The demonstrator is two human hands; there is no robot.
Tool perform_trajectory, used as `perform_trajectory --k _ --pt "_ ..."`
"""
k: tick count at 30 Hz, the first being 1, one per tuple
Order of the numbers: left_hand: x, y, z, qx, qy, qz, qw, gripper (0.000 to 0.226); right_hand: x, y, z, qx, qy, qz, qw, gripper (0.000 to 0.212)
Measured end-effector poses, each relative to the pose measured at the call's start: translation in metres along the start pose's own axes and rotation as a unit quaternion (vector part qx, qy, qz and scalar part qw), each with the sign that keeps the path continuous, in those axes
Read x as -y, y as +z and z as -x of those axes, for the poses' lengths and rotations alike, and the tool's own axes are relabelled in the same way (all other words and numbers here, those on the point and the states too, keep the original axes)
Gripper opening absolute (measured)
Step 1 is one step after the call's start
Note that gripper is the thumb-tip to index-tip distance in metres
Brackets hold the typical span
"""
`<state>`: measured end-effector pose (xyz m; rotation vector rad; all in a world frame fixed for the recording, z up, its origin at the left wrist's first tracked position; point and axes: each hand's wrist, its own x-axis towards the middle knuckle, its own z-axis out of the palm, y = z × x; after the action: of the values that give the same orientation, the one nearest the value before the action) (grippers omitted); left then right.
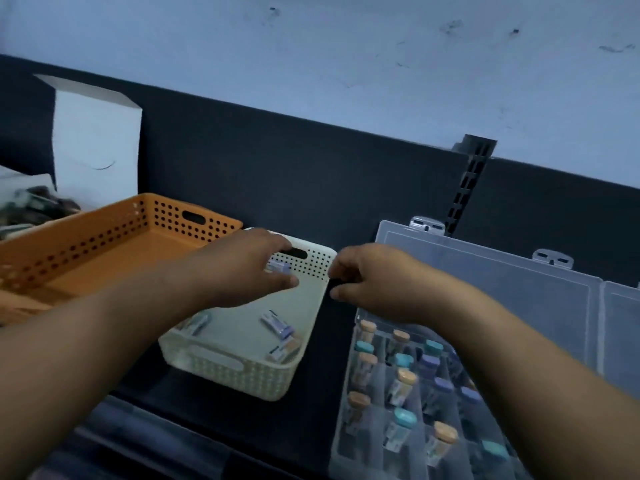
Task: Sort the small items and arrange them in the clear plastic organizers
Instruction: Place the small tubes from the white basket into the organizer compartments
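**A:** How do the arms lie?

**B:** Both forearms come in from the lower corners and nearly meet at the middle of the frame. The left hand (249, 268) reaches palm down over the far end of the cream basket (242, 379). The right hand (377, 282) hangs knuckles up just right of that basket's rim, over the dark bench (332, 355).

**A:** And the fingers?

**B:** The left fingers (277, 241) and thumb are curled narrowly round a purple-capped vial (278, 266) and hold it above the basket floor. The right fingers (337, 270) are curled in, with the tips close to the thumb. I cannot tell whether they pinch anything.

**A:** Count the rest.

**B:** Three loose vials lie in the cream basket. One has a purple cap (277, 325), and one with an orange cap (285, 348) lies just below it. The third (197, 322) is half hidden beneath the left forearm.

The clear organizer (346, 420) sits at lower right, and its lid (485, 278) stands open behind it. In its compartments I count six vials with orange caps, five with teal and three with purple. Blur makes that count rough.

One orange basket (104, 244) sits at the left of the frame, beside the cream one. One white box (97, 140) stands at upper left.
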<state>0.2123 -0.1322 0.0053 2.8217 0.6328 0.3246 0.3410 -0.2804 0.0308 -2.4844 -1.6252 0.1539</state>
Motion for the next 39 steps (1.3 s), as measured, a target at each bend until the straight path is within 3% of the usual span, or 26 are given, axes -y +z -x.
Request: perform_trajectory --k 5,10,16,21,24,28,33,39 --pt "0.058 -0.010 0.000 0.007 -0.039 -0.027 0.999 0.063 0.041 0.021 -0.052 0.039 -0.014 0.004 0.999 0.039" --pt "0.104 -0.007 -0.010 0.030 -0.031 -0.042 0.998 0.059 0.067 0.051 -0.087 0.129 -0.020 0.062 0.990 0.053" --pt "0.123 0.006 -0.016 0.053 -0.004 -0.031 0.998 0.059 0.072 0.063 -0.093 0.305 -0.006 0.189 0.933 0.091" --pt "0.127 0.013 -0.015 0.059 0.015 0.002 0.998 0.053 0.071 0.077 -0.081 0.345 -0.002 0.238 0.908 0.101" --pt "0.129 0.014 -0.016 0.061 0.020 0.007 0.998 0.057 0.067 0.086 -0.083 0.270 -0.013 0.237 0.933 0.094" --pt "0.131 0.016 -0.016 0.065 0.016 0.011 0.998 0.066 0.063 0.090 -0.096 0.188 0.008 0.099 0.977 0.059" --pt "0.132 0.018 -0.016 0.068 0.011 0.026 0.997 0.062 0.071 0.094 -0.104 0.180 0.054 0.045 0.981 0.055" --pt "0.132 0.020 -0.016 0.049 0.016 0.001 0.999 0.059 0.072 0.093 -0.106 0.182 0.076 0.010 0.980 0.036"
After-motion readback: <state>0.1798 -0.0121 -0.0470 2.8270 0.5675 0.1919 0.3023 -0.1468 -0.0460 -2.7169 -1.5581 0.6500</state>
